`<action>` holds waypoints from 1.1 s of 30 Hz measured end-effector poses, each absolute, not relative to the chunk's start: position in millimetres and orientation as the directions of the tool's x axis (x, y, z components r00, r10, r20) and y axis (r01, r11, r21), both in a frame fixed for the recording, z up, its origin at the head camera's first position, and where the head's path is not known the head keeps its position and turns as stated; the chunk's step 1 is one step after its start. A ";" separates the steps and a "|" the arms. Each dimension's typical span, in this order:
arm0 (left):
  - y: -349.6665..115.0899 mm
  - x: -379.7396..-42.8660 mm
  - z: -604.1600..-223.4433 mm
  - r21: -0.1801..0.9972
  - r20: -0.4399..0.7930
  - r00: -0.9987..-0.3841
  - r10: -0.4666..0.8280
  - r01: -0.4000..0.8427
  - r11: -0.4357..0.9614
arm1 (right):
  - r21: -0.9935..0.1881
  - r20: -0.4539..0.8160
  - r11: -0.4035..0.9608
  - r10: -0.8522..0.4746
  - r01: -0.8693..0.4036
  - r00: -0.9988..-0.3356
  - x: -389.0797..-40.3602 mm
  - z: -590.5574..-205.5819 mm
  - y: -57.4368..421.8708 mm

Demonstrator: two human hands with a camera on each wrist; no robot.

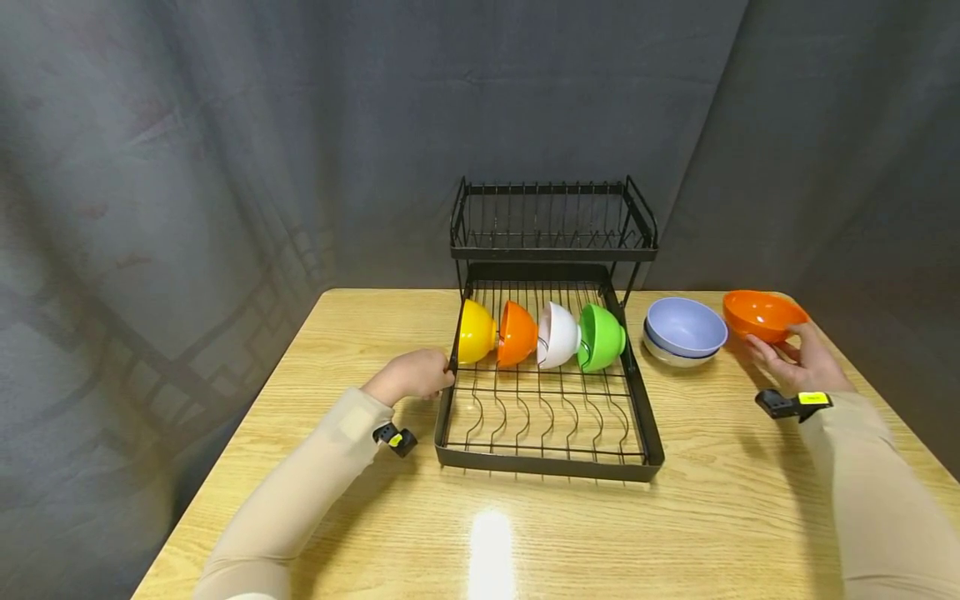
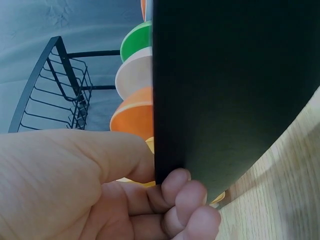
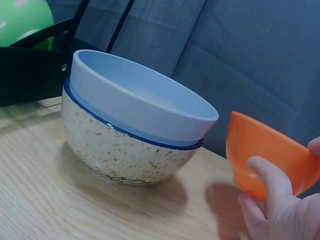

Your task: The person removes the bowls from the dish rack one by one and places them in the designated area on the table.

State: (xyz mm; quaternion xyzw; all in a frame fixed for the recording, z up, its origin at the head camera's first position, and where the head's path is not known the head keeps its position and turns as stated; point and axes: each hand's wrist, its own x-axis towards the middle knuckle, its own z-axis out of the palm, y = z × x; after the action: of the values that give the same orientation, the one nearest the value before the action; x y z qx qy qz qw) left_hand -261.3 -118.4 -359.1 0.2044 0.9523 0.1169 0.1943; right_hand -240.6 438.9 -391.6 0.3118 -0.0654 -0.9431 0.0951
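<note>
My left hand (image 1: 417, 375) pinches the left side wall of the black dish rack (image 1: 551, 465), thumb inside and curled fingers outside in the left wrist view. On the far right, my right hand (image 1: 808, 363) grips an orange bowl (image 3: 272, 150), its thumb at the rim and fingers against the outer wall. The bowl is tilted slightly, low over the table. Left of it, a light blue bowl (image 3: 145, 107) sits inside a speckled cream bowl (image 3: 125, 152) with a blue rim. A yellow bowl (image 1: 476, 332), another orange bowl (image 1: 517, 335), a white bowl (image 1: 558, 336) and a green bowl (image 1: 602, 337) stand on edge in the rack.
An upper rack tier (image 1: 553, 250) rises at the back of the dish rack. Everything stands on a wooden table (image 1: 570, 533), whose right edge runs close past my right hand. A grey curtain (image 1: 375, 142) hangs behind the table.
</note>
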 end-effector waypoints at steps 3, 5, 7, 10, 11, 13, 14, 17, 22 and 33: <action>-118.3 -260.8 -358.3 0.308 -0.322 -0.841 0.436 0.342 0.888 | 0.155 -0.584 -0.976 -0.217 0.155 -0.782 -242.2 -391.7 438.9; -118.1 -260.3 -357.3 0.312 -0.324 -0.841 0.434 0.339 0.888 | 0.128 -0.585 -0.976 -0.216 0.174 -0.782 -243.3 -391.2 438.2; -118.0 -259.7 -356.1 0.313 -0.325 -0.841 0.433 0.336 0.888 | 0.105 -0.595 -0.978 -0.206 0.180 -0.776 -244.2 -390.8 437.1; -117.8 -259.5 -355.2 0.310 -0.328 -0.841 0.429 0.334 0.890 | 0.095 -0.617 -0.982 -0.186 0.163 -0.765 -244.1 -391.1 434.4; -117.8 -259.5 -355.3 0.308 -0.329 -0.841 0.429 0.334 0.891 | 0.098 -0.627 -0.983 -0.181 0.154 -0.758 -244.0 -391.3 433.5; -117.9 -259.4 -355.4 0.303 -0.331 -0.840 0.429 0.336 0.892 | 0.107 -0.636 -0.983 -0.181 0.146 -0.750 -244.0 -391.9 431.8; -117.9 -259.5 -355.5 0.301 -0.331 -0.841 0.428 0.336 0.892 | 0.111 -0.641 -0.983 -0.183 0.146 -0.745 -244.1 -392.1 431.1; -118.2 -259.4 -356.0 0.298 -0.330 -0.841 0.429 0.339 0.892 | 0.104 -0.653 -0.984 -0.179 0.147 -0.736 -245.2 -393.0 429.3; -118.4 -260.0 -356.8 0.300 -0.332 -0.841 0.427 0.335 0.893 | 0.082 -0.658 -0.985 -0.166 0.149 -0.735 -246.1 -394.8 428.4; -118.1 -259.8 -358.1 0.281 -0.309 -0.837 0.452 0.373 0.884 | 0.112 -0.642 -0.972 -0.228 0.205 -0.732 -246.4 -401.6 428.9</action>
State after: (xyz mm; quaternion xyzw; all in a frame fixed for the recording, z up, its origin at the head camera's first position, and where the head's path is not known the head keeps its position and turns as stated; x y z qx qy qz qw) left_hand -259.8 -118.1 -358.1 0.2164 0.9526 0.1054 0.1860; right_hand -246.4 428.9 -401.6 0.3472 -0.0166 -0.9304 0.1164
